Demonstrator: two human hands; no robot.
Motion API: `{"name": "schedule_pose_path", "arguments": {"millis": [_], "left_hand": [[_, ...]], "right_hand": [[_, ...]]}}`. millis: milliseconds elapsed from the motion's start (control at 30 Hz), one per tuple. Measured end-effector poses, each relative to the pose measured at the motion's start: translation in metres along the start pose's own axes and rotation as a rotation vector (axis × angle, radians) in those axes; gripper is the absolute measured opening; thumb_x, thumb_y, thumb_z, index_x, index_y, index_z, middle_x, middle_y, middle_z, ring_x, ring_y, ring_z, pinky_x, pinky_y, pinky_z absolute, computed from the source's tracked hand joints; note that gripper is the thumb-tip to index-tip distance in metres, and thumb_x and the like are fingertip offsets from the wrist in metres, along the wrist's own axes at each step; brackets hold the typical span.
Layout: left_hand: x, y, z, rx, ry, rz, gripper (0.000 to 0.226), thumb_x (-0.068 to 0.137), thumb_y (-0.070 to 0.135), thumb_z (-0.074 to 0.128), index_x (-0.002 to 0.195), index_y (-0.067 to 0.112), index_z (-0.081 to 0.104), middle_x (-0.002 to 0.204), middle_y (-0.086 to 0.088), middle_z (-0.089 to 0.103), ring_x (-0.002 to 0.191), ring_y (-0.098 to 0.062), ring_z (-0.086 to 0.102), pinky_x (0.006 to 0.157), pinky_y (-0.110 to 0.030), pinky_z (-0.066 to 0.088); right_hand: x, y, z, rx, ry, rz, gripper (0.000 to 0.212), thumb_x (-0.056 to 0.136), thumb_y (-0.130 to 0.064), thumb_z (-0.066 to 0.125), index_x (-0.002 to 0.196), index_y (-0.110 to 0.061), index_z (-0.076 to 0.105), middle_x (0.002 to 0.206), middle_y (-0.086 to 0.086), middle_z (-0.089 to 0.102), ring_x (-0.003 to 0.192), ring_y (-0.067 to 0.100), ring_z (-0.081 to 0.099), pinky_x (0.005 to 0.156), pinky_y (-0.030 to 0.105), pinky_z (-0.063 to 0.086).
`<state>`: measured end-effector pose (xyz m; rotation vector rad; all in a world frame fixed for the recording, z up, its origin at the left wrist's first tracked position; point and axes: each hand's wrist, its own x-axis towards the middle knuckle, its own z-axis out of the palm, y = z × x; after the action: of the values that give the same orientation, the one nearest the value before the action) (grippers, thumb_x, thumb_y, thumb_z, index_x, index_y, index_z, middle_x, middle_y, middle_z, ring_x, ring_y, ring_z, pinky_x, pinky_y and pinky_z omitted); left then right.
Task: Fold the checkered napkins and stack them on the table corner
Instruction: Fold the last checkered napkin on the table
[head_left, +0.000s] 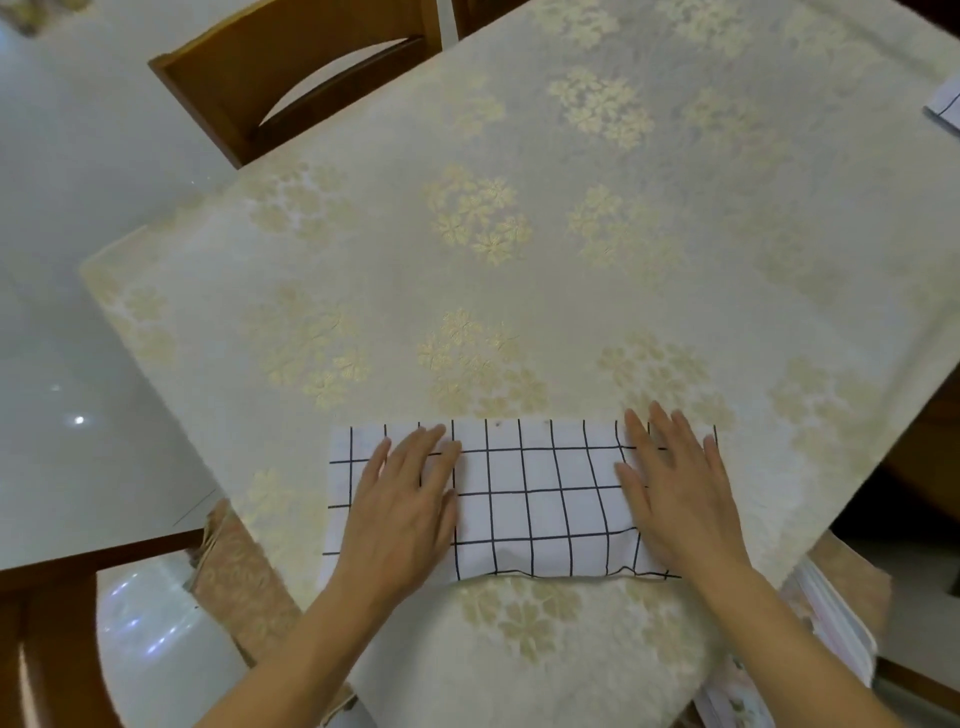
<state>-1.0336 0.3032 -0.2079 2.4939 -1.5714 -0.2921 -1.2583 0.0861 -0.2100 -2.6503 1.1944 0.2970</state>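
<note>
A white napkin with a black grid (530, 499) lies folded into a long strip near the front edge of the table (519, 260), which wears a cream cloth with gold flowers. My left hand (405, 509) presses flat on the strip's left part, fingers straight. On its right end my right hand (675, 488) lies flat too, fingers spread. The corner of another checkered napkin (945, 106) shows at the far right edge of the view.
A wooden chair (291, 73) stands at the table's far left side. Part of another chair (52, 623) is at the lower left. The glossy white floor (78, 260) lies to the left. Patterned fabric (831, 623) hangs at the lower right.
</note>
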Motion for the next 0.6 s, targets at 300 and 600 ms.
{"name": "schedule_pose_path", "arguments": {"millis": [300,600], "left_hand": [[-0.028,-0.01,0.04,0.081,-0.078,-0.029,0.062,0.103,0.049,0.023,0.159,0.022,0.02,0.167,-0.004,0.01,0.154,-0.022,0.009,0.122,-0.052,0.016],[-0.033,-0.017,0.034,0.13,-0.092,0.04,0.072,0.101,0.06,0.017,0.159,0.018,0.017,0.168,-0.005,0.007,0.154,-0.023,0.008,0.121,-0.056,0.015]], "right_hand": [[-0.01,0.029,0.03,0.133,0.012,0.053,0.067,0.099,-0.066,0.011,0.158,-0.038,0.001,0.167,-0.01,-0.012,0.152,0.011,-0.018,0.125,0.042,-0.005],[-0.011,0.042,0.028,0.05,0.029,-0.031,0.069,0.1,-0.064,0.014,0.158,-0.034,-0.008,0.166,-0.006,-0.017,0.152,0.016,-0.019,0.124,0.049,-0.003]]}}
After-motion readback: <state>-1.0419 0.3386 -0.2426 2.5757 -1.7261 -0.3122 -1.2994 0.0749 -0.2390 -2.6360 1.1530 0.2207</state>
